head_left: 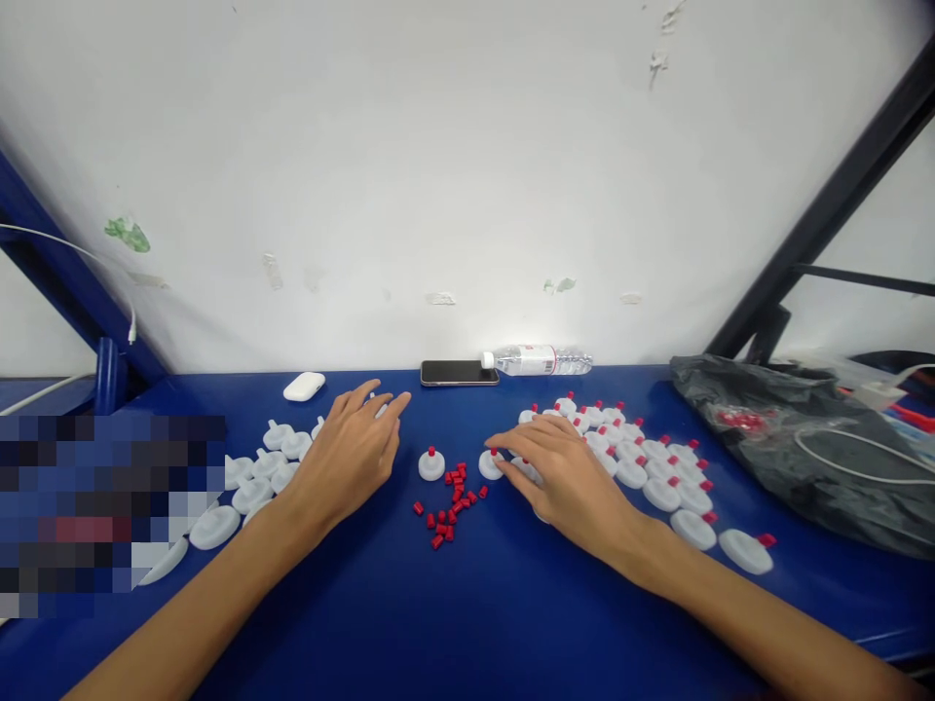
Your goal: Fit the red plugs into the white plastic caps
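Note:
My left hand (349,446) hovers over the white discs without red caps (267,463) on the left, fingers apart, with one disc partly hidden beyond its fingertips. Thumb and fingers of my right hand (555,462) are closed round a white disc with a red cap (490,464). Another red-capped disc (430,464) stands alone between the hands. Several loose red caps (458,495) lie scattered just right of it. Many red-capped white discs (661,494) spread over the right side, partly covered by my right hand.
Against the wall lie a phone (459,373), a plastic bottle (537,360) and a white case (304,387). A dark plastic bag (818,487) with a white cable rests at the right. A pixelated patch covers the left edge of the blue table (453,623).

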`<state>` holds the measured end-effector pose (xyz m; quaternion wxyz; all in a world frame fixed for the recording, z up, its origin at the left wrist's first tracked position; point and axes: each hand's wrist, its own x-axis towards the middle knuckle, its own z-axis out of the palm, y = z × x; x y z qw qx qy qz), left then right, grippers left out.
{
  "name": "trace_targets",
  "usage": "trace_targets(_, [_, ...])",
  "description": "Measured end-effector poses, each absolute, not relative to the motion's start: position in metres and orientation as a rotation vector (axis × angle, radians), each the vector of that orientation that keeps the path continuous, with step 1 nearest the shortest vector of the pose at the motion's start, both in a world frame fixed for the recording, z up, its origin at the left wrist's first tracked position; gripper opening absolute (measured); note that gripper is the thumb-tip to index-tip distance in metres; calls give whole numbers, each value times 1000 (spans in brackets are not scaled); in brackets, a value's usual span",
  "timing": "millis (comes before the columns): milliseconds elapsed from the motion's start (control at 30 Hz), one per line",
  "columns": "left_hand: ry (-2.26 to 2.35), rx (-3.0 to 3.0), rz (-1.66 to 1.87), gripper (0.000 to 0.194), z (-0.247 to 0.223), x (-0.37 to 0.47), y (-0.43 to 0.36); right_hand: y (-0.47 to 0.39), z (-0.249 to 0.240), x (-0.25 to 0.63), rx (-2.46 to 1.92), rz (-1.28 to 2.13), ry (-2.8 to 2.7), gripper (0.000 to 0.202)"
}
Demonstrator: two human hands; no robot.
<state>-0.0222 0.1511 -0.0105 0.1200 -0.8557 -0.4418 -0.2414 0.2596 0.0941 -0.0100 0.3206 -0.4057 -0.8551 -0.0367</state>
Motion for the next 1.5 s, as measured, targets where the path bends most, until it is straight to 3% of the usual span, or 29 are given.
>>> trace_targets(100, [-1278, -2529, -654, 45, -13, -22, 151, 92, -9, 259, -1021, -122, -2289, 21])
trace_targets(267, [-1343, -2591, -688, 39, -14, -17, 149, 89, -9, 257, -940, -175, -2498, 6])
trace_targets(533, [-1572, -2517, -733, 39, -43, -16, 152, 89, -8, 257, -865, -159, -2466, 15])
trace_targets(700, [-1446, -2609, -780, 26, -36, -16, 153, 89, -9, 258, -860, -101, -2361, 9])
trace_targets(1000, [-1135, -2619, -1106, 44, -9, 3, 126, 86, -2, 254, -770, -132, -2092, 7])
trace_targets(1167, [-961, -2686, -1137, 34, -10, 19, 105, 83, 0, 254, -771, -161, -2036, 11])
trace_targets(1500, [-919, -2812, -1149, 33, -14, 27, 91, 81, -1, 251, -711, -156, -2080, 9])
